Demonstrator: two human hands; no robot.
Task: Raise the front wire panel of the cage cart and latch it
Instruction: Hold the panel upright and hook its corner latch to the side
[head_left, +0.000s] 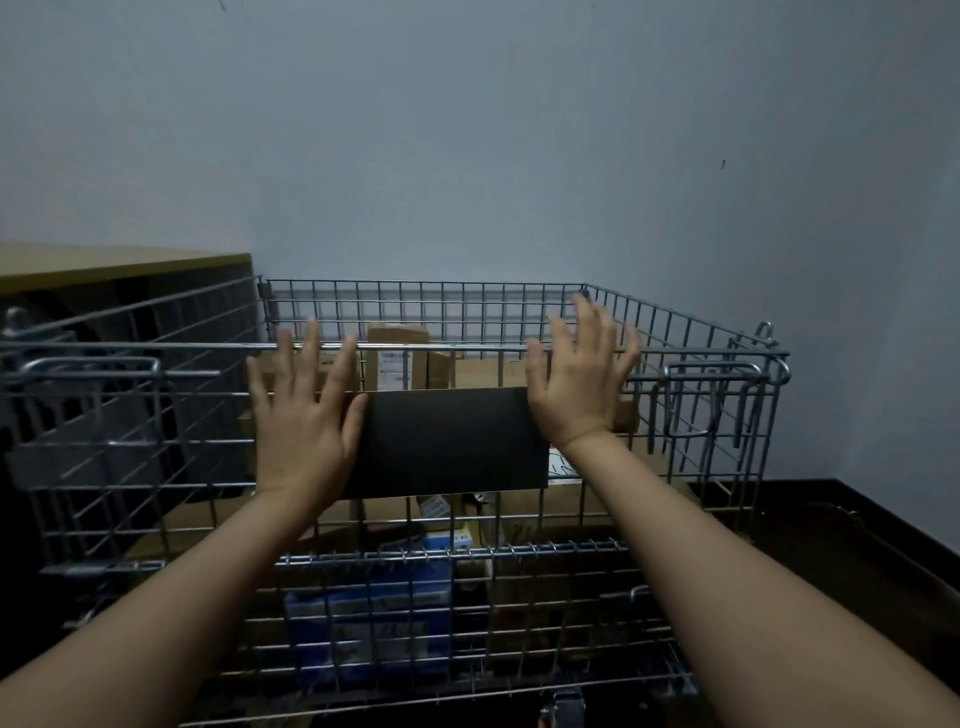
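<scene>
Two open hands spread against the raised front wire panel (208, 441) of a grey metal cage cart (675, 332), which stands against a plain pale blue-grey wall (467, 130).

The left hand (304, 410) and right hand (579, 379) each lie flat with fingers apart, gripping nothing, either side of a black rectangular plate (447, 441) on the panel, fingertips near its top bar. A bent wire latch loop (711, 395) hangs at the panel's right end; whether it is engaged cannot be told. A tan wooden cabinet (119, 265) sits left, a dark worktop (831, 530) right. Brown cardboard boxes (397, 358) and a blue package (363, 623) show blurred through the mesh; the cart's base is cut off.
</scene>
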